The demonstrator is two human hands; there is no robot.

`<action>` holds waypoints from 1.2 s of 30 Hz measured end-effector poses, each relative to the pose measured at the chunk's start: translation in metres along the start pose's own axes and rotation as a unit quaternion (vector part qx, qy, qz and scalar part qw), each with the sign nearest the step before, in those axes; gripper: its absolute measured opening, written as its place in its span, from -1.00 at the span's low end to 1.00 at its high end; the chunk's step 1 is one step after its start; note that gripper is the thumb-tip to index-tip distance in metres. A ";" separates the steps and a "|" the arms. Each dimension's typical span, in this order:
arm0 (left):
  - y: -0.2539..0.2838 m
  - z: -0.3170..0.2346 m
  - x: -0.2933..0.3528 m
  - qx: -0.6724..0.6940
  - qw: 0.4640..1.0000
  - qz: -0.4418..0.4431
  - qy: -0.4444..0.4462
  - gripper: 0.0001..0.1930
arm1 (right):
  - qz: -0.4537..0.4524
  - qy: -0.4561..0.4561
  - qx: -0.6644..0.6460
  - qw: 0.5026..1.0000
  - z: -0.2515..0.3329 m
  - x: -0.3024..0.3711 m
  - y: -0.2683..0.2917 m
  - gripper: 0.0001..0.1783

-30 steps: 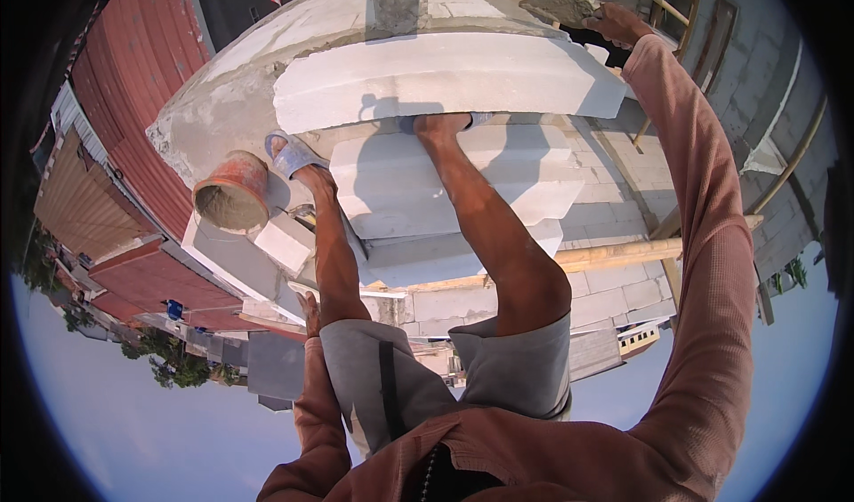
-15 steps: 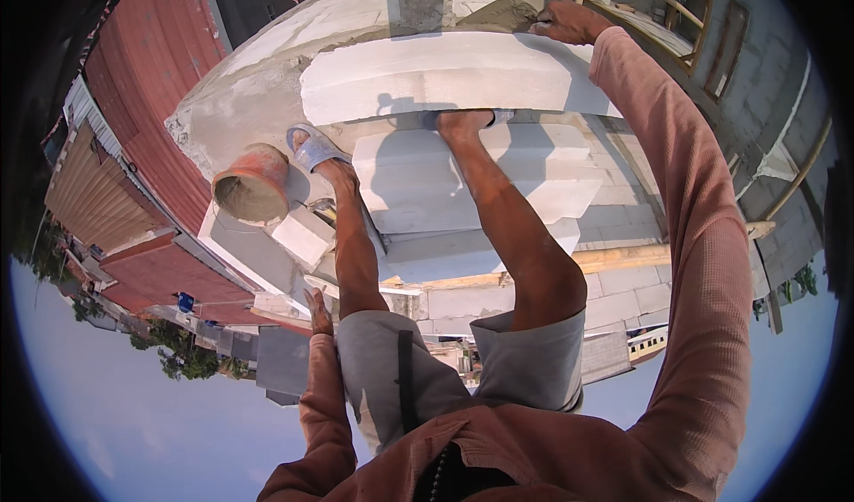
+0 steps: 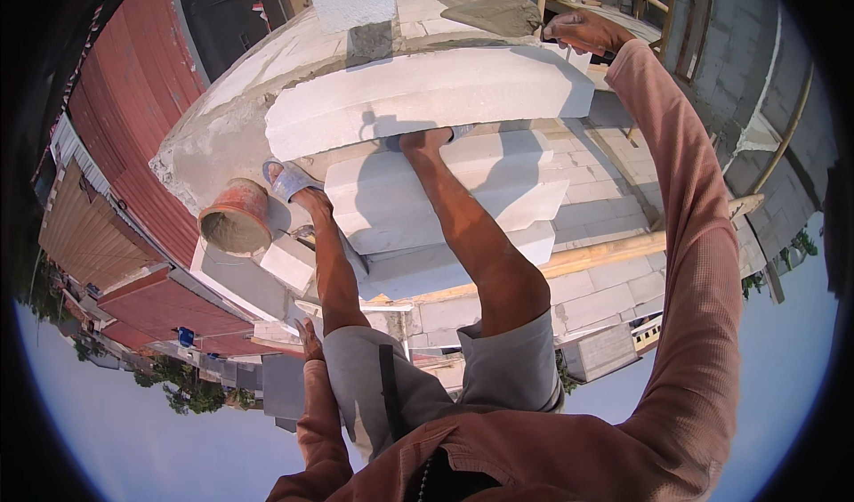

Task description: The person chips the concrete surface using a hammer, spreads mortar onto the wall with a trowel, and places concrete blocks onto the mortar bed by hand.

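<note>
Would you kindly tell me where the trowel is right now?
In the head view, the trowel is near the top, right of centre, in the right hand, its blade appearing just beyond the far edge of the long white block.

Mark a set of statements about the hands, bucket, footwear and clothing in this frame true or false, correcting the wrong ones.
1. The right hand holds a trowel. True.
2. The bucket contains grey mortar. True.
3. The left hand grips the bucket. False: it is open beside the left leg, apart from the bucket.
4. The bucket stands to the right of both feet. False: it is to the left of the left foot.
5. The person wears sandals. True.
6. The shorts are red. False: they are grey.
</note>
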State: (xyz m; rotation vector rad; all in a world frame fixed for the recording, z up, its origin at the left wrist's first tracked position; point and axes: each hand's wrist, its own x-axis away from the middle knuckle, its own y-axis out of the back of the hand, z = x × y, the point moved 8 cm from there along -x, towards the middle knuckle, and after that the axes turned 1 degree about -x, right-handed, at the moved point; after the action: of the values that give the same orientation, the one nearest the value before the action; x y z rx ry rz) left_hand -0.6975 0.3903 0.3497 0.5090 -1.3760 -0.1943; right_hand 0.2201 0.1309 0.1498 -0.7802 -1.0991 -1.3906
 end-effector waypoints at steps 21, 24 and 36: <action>0.038 -0.042 0.014 -0.109 0.994 -0.023 -0.020 -0.18 | 0.005 -0.035 0.070 0.997 -0.126 0.037 -0.019 -0.33; 0.045 -0.047 0.012 -0.121 0.992 -0.028 -0.031 -0.17 | -0.010 -0.041 0.093 0.995 -0.132 0.050 -0.007 -0.30; 0.035 -0.048 0.030 -0.140 0.989 -0.030 -0.024 -0.14 | 0.010 -0.056 -0.037 0.998 -0.142 0.043 -0.003 -0.28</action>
State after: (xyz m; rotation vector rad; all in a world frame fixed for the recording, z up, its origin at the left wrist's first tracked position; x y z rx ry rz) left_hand -0.6506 0.4192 0.3869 0.3111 -1.3551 -0.4448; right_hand 0.2307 -0.0174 0.1405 -0.9302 -1.1271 -1.3912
